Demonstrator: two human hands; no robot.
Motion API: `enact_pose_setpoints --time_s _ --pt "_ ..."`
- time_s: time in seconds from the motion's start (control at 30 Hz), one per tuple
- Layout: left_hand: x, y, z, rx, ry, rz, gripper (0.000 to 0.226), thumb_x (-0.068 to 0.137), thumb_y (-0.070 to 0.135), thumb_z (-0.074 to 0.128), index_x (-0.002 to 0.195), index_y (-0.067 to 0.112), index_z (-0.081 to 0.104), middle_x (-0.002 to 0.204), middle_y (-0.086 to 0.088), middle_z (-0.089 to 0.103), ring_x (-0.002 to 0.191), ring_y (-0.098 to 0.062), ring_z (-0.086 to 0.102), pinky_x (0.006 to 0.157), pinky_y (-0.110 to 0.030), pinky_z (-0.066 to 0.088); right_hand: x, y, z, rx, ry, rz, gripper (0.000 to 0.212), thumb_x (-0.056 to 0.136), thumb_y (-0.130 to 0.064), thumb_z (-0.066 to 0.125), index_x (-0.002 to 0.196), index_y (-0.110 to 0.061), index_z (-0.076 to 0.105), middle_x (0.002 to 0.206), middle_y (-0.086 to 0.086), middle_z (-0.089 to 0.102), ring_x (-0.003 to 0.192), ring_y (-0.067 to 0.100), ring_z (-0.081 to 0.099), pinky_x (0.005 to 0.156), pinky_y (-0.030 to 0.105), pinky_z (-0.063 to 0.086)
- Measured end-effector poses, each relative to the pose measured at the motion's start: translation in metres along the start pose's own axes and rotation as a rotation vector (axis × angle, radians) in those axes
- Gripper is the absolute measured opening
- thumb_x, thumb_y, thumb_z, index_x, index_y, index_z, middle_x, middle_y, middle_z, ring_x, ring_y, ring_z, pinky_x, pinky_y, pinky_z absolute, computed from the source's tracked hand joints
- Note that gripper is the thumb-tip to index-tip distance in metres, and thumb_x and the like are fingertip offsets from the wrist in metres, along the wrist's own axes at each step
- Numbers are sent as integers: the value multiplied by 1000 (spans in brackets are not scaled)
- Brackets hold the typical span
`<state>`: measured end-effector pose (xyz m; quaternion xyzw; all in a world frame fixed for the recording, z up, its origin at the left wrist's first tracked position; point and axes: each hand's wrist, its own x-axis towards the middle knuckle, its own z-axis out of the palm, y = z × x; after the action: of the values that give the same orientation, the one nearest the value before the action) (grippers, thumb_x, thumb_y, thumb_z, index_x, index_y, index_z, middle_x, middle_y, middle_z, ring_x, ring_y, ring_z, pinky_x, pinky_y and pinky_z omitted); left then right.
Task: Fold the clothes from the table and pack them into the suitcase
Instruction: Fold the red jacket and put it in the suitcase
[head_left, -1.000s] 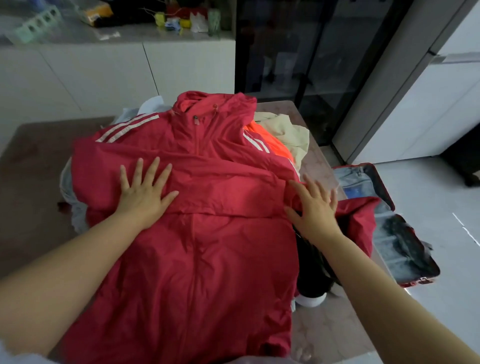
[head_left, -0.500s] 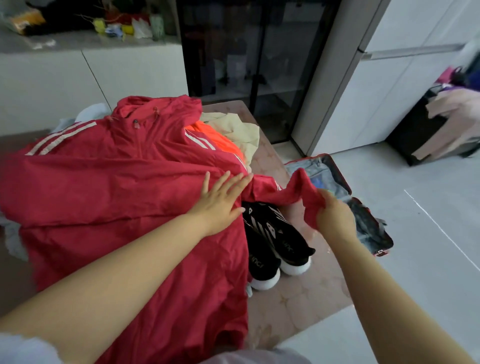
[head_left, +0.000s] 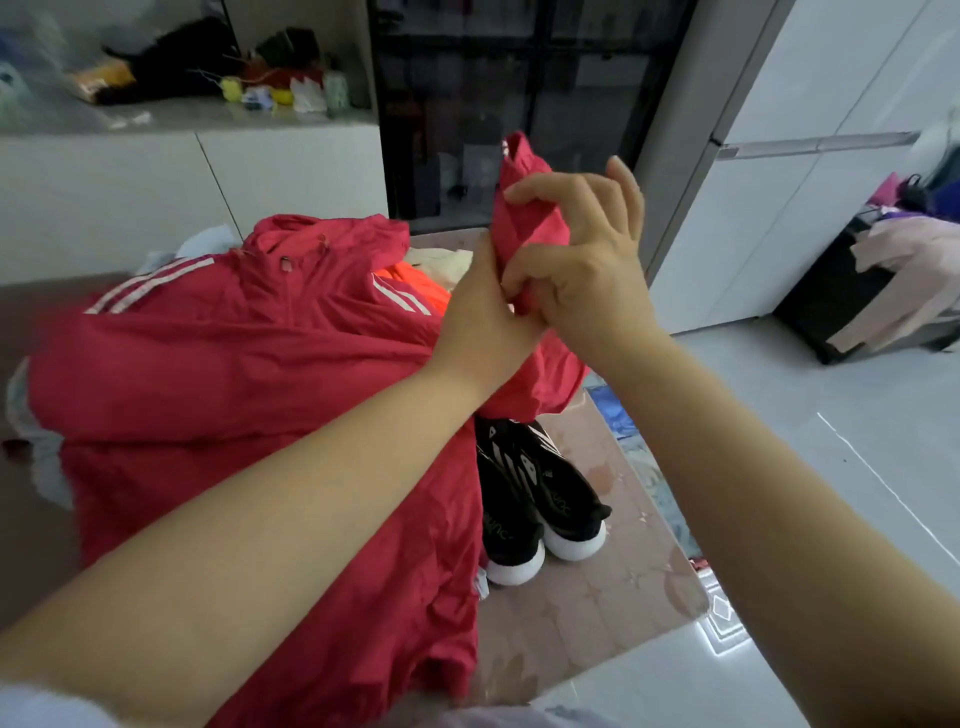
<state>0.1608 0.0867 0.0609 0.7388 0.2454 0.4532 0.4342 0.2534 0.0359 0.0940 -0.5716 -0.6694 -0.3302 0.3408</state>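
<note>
1. Upper centre of the frame, I see my right hand (head_left: 587, 260) gripping the red jacket's (head_left: 234, 374) raised sleeve (head_left: 524, 208).
2. My left hand (head_left: 483, 322) touches that sleeve; its grip is hidden.
3. Lower centre, black sneakers (head_left: 540, 499) stand on the table (head_left: 597, 597).

You are in a home, in a lived-in room. Past your right hand (head_left: 582, 280) stands a dark glass-fronted cabinet (head_left: 519, 93). Left of the hand runs a white counter (head_left: 208, 122) strewn with small household clutter, and to its right are tall white cupboard doors (head_left: 779, 234), a pale tiled floor (head_left: 779, 405) and a black box (head_left: 813, 317) draped with pink clothes (head_left: 914, 249).
</note>
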Motion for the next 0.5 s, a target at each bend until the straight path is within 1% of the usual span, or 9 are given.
enact_pose_setpoints --time_s 0.03,0.1,0.17,0.23,0.3,0.33,0.37,0.43,0.5 --pt "3 0 -12 -50 75 -18 39 77 -2 63 111 9 48 73 14 53 60 10 52 59 -6 37 4 -4 4 55 6 11 16 77 -8 60 75 -16 73 109 8 64 106 24 49 110 47 22" --pt "10 -7 -38 -116 210 -85 28 85 0 60 109 11 52 79 9 61 64 9 57 63 -9 42 1 -4 9 143 -52 123 30 78 -1 57 98 -17 71 116 8 59 107 21 49 112 43 15" --pt "15 -24 -70 -97 388 -169 17 87 4 60 102 11 56 77 11 59 63 12 56 65 -7 42 -10 6 13 257 -147 279 46 74 4 56 115 -15 62 118 6 54 108 15 48 111 47 26" --pt "17 -46 -109 -135 537 -304 15 86 9 63 101 9 63 79 10 60 68 7 56 73 -12 44 -28 14 19 405 -297 470 48 77 -2 62 124 -11 55 118 1 51 106 12 49 104 43 37" --pt "13 -59 -147 -288 593 -456 8 84 15 64 92 16 66 78 7 63 73 -7 58 77 -27 46 -51 19 29 466 -558 660 57 81 -11 70 133 -12 46 127 3 49 117 17 48 103 28 34" --pt "11 -64 -166 -396 606 -542 5 87 14 62 86 18 64 76 6 65 73 -9 59 74 -29 47 -64 21 36 463 -685 715 67 79 -16 74 137 -12 41 134 5 46 124 21 44 103 26 33" --pt "8 -66 -183 -510 622 -620 11 90 11 57 85 20 61 72 7 67 73 -9 61 71 -28 50 -77 22 44 459 -779 750 77 76 -20 77 141 -12 36 140 7 43 129 23 41 104 29 32" --pt "0 -67 -219 -684 668 -713 17 95 6 48 90 19 58 76 7 70 79 -7 64 64 -25 53 -95 19 60 451 -884 792 92 72 -26 81 145 -12 28 146 9 37 133 24 36 107 33 31" --pt "-11 -66 -250 -792 724 -743 19 90 -1 46 98 13 58 97 -1 68 96 -10 64 63 -25 54 -102 14 78 451 -880 838 90 73 -27 80 145 -13 27 145 10 38 133 24 37 104 32 30"
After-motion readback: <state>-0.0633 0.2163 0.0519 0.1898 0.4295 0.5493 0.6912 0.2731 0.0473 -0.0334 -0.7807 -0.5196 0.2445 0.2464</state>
